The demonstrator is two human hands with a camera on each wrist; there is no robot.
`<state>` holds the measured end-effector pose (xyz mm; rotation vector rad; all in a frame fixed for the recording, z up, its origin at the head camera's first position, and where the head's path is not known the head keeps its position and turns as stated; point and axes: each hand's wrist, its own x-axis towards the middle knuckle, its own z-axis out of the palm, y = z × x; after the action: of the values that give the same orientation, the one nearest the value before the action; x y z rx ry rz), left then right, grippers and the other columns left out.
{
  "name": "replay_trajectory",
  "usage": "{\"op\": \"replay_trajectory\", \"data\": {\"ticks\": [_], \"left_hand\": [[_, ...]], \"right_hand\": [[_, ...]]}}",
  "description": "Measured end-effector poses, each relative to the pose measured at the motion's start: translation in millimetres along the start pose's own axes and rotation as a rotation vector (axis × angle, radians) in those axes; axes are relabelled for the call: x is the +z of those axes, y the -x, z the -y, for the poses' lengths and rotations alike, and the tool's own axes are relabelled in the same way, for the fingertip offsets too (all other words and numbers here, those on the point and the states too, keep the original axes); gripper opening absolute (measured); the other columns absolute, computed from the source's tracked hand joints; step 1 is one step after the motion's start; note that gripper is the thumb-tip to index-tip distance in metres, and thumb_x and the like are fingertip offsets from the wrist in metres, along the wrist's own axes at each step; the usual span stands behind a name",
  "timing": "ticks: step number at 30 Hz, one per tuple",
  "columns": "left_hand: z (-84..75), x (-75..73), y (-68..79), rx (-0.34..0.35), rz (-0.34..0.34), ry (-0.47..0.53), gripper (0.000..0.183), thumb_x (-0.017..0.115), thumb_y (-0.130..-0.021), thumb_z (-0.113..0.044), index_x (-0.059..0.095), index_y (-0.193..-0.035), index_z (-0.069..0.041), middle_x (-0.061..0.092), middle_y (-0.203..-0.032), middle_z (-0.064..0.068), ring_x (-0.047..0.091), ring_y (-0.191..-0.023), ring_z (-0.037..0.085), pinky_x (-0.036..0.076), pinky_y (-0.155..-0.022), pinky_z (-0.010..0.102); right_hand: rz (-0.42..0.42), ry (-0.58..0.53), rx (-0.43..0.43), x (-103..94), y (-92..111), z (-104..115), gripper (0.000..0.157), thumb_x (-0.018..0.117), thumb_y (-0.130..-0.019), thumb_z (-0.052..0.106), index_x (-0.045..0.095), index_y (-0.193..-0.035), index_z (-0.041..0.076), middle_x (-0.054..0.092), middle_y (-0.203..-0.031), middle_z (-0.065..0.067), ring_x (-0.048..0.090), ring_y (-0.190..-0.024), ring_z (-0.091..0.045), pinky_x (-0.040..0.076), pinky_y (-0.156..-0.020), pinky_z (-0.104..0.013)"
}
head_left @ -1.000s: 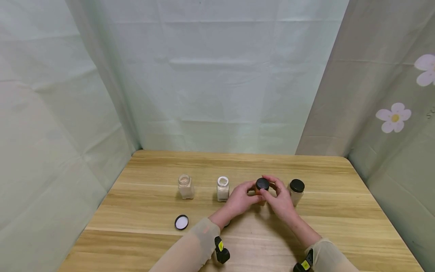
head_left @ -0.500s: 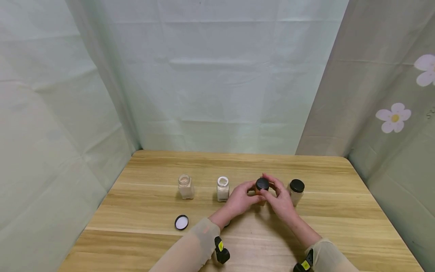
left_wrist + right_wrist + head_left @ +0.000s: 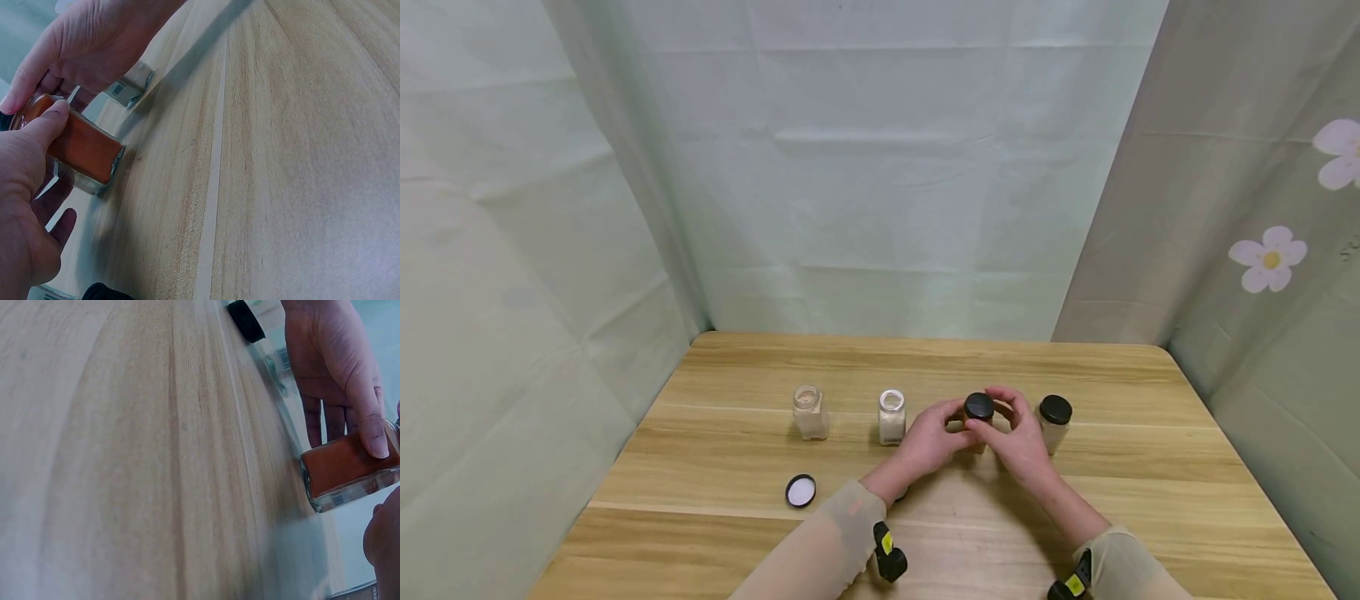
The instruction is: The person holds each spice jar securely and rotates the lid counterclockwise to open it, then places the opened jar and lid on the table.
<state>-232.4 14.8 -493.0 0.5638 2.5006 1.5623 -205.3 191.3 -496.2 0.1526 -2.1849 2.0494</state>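
Note:
A square glass spice jar (image 3: 87,150) of orange-red powder stands on the wooden table (image 3: 1120,500), right of the middle in the head view. My left hand (image 3: 931,437) grips its body, the thumb laid along the near side in the left wrist view. On top is a black screw lid (image 3: 979,406). My right hand (image 3: 1017,437) holds this lid, thumb in front and fingers around the far side. Just right of that hand, a second jar (image 3: 1054,435) with pale contents wears a black lid too.
Two lidless jars of pale powder, one at the left (image 3: 810,417) and one near the middle (image 3: 892,425), stand in the same row. A black lid (image 3: 801,491) lies white lining up at the front left. Another lid (image 3: 901,494) is mostly hidden behind my left wrist.
My right thumb has slid left across the front of the lid, and the fingers behind it have shifted slightly right. The left hand and the jar stay in place.

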Motion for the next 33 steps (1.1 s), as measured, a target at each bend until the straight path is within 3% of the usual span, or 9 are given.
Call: {"op": "replay_trajectory", "data": {"ticks": [25, 28, 32, 33], "left_hand": [[-2.5, -1.3, 0.4, 0.001, 0.003, -0.013, 0.049, 0.081, -0.088, -0.044, 0.068, -0.133, -0.030, 0.067, -0.116, -0.015, 0.057, -0.123, 0.012, 0.046, -0.105, 0.040], [-1.9, -1.0, 0.1, 0.002, 0.007, -0.005, 0.048, 0.081, -0.088, -0.044, 0.068, -0.133, -0.031, 0.067, -0.115, -0.016, 0.057, -0.123, 0.012, 0.045, -0.105, 0.041], [-1.2, -0.5, -0.1, 0.003, 0.006, 0.006, 0.048, 0.081, -0.088, -0.044, 0.069, -0.132, -0.031, 0.067, -0.114, -0.017, 0.057, -0.123, 0.011, 0.045, -0.105, 0.042], [-1.1, -0.5, 0.0, 0.003, 0.005, 0.007, 0.047, 0.081, -0.088, -0.044, 0.069, -0.132, -0.031, 0.067, -0.114, -0.017, 0.057, -0.123, 0.012, 0.045, -0.105, 0.042]], "right_hand": [[-0.004, -0.022, -0.008, 0.0, -0.5, -1.0, 0.056, 0.082, -0.088, 0.008, 0.051, -0.135, 0.000, 0.051, -0.139, -0.011, 0.044, -0.134, -0.027, 0.034, -0.110, -0.049], [0.011, -0.031, -0.030, -0.1, 0.2, -1.4, 0.054, 0.079, -0.090, 0.007, 0.052, -0.136, 0.000, 0.049, -0.141, -0.012, 0.045, -0.134, -0.026, 0.034, -0.111, -0.046], [0.040, -0.028, -0.060, -0.8, 1.8, -2.7, 0.052, 0.075, -0.094, 0.007, 0.052, -0.139, -0.001, 0.045, -0.144, -0.012, 0.044, -0.135, -0.028, 0.036, -0.110, -0.033], [0.046, -0.029, -0.069, -0.9, 2.1, -3.0, 0.051, 0.074, -0.095, 0.007, 0.052, -0.140, -0.001, 0.045, -0.145, -0.013, 0.044, -0.136, -0.029, 0.035, -0.111, -0.034]]}}
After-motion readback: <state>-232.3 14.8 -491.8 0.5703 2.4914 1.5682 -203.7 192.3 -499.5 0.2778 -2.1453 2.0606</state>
